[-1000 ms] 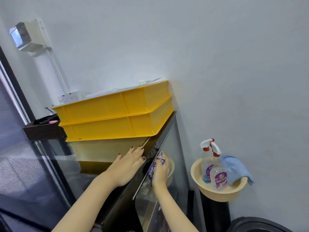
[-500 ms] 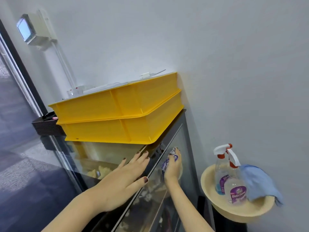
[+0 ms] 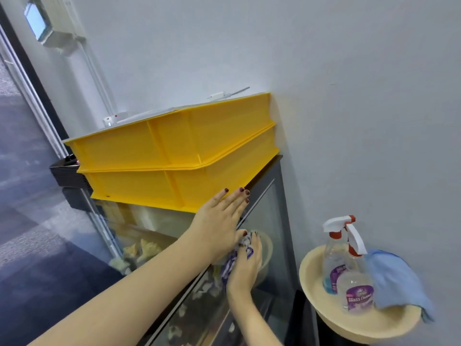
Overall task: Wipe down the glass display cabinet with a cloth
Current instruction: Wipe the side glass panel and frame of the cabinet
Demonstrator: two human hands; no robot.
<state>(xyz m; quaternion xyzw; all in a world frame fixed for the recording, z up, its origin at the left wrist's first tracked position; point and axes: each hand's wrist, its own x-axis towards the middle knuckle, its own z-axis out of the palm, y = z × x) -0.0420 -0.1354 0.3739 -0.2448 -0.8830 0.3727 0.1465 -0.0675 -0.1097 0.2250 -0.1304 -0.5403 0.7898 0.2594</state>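
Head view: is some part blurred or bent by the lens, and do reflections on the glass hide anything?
Head view: soft, even light, a faint shadow on the wall right of the trays; in the same head view the wide lens tilts the door frame and cabinet, the blue cloth at the right edge is smeared, and pale reflections haze the front glass.

This looks like a small shop, probably selling food: a glass display cabinet (image 3: 277,211) holds pale goods (image 3: 139,248) too blurred to name, with two stacked yellow plastic crates (image 3: 174,156) on top and a stack of black trays (image 3: 67,174) at its far end.
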